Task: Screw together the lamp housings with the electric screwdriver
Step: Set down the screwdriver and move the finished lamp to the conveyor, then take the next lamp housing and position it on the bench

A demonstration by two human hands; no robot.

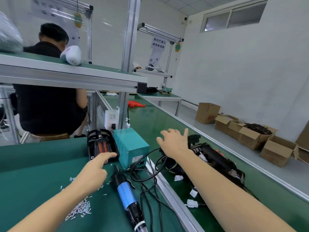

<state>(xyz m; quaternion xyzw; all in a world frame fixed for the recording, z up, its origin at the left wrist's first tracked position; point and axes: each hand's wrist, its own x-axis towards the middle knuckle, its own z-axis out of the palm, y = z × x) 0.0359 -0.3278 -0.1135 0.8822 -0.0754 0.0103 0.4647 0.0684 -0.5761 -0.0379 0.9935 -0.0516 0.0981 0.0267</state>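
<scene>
Black plastic is what you are dealing with: one lamp housing [102, 144], with orange inserts showing through its open frame, stands propped at the centre-left of the frame, against the left side of the teal power supply box [132, 146]. Your left hand [95, 169] reaches toward it with the index finger stretched out and touching its lower edge, the other fingers curled under; it grips nothing. A second, longer black housing assembly [215, 158] lies right of centre on the lower green conveyor, wires trailing from it. Your right hand [173, 141] hovers above its near end, fingers spread and relaxed, holding nothing; whether it touches the part below I cannot tell.

Judging by this, the screwing has not started on either piece. The electric screwdriver [128, 196], blue-bodied with a black nose, lies unattended on the green bench mat [33, 164] at lower centre, its cables [147, 174] looping back to the teal box. Loose silver screws [80, 208] sit in a scattered heap at lower left, just beside your left forearm. You seem to be gathering the parts; mating them, picking up screws and driving them all remain.

White connectors [192, 202] lie on the conveyor at lower right. Farther out, another person in black [48, 97] sits at upper left, and open cardboard boxes [250, 131] stand on the floor at the right.
</scene>
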